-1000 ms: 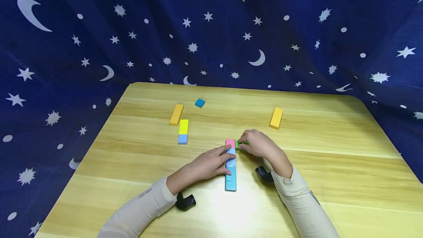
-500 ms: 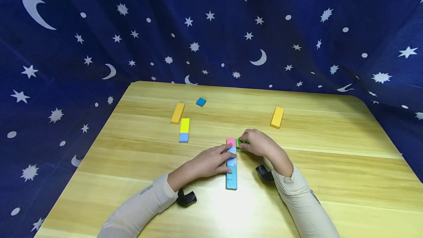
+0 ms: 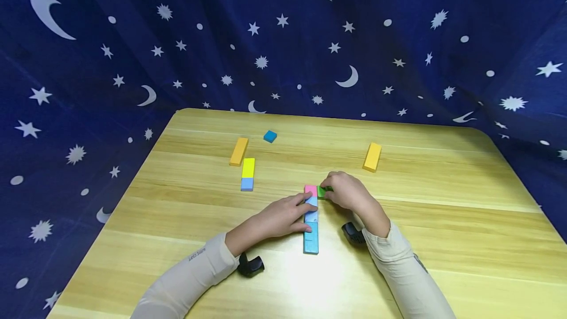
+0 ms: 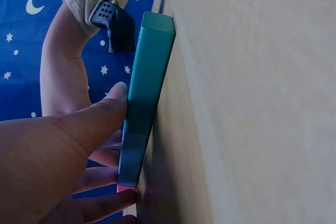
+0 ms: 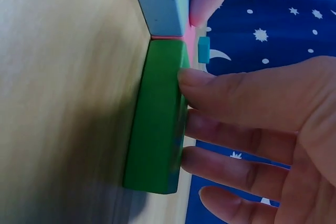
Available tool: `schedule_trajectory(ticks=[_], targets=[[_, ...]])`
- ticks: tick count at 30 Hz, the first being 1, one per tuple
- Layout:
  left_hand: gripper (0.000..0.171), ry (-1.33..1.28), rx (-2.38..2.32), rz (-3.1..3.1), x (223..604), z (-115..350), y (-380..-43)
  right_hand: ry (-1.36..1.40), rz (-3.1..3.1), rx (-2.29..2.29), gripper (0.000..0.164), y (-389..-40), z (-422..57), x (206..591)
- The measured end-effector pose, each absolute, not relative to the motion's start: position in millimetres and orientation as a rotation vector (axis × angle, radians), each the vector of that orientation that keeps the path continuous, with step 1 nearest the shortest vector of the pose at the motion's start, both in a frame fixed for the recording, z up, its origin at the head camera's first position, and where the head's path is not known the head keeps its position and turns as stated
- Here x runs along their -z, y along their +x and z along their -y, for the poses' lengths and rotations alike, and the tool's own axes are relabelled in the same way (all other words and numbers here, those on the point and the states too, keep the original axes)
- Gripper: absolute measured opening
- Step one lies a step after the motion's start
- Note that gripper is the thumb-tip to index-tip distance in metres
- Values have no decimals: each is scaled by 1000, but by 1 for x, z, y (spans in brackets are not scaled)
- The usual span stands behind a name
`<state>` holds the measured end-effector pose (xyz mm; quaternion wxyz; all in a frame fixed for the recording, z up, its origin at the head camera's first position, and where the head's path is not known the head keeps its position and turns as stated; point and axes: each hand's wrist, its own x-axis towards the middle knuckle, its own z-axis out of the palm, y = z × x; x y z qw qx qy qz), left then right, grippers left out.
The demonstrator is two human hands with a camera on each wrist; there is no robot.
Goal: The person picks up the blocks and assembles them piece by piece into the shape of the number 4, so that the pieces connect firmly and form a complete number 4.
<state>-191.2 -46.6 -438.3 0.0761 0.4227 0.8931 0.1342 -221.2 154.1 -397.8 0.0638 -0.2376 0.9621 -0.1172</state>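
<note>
The left hand (image 3: pixel 278 217) is resting spread on the block row (image 3: pixel 311 217); the right hand (image 3: pixel 349 192) is pinching the green block (image 5: pixel 156 114).

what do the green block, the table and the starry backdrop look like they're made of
Green block: probably painted wood, maybe plastic; smooth, evenly coloured faces. Table: wood or wood-look laminate, slightly glossy; streaky grain, bright glare. Starry backdrop: likely matt printed fabric, given soft folds.

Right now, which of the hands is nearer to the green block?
The right. The right hand has its thumb and fingers on the green block; the left hand is farther, its fingers on the row beside it.
</note>
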Motion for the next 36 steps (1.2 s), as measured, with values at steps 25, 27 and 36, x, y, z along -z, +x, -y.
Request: schedule_trajectory(ticks=[25, 27, 36], targets=[[52, 1295, -365, -2681, 434, 47, -192, -723, -2925, 288, 21, -221, -151, 400], [52, 1299, -351, -2689, 434, 47, -192, -723, -2923, 288, 22, -222, -151, 400], [51, 1292, -331, -2695, 431, 45, -192, -716, -2893, 372, 27, -224, -156, 398]])
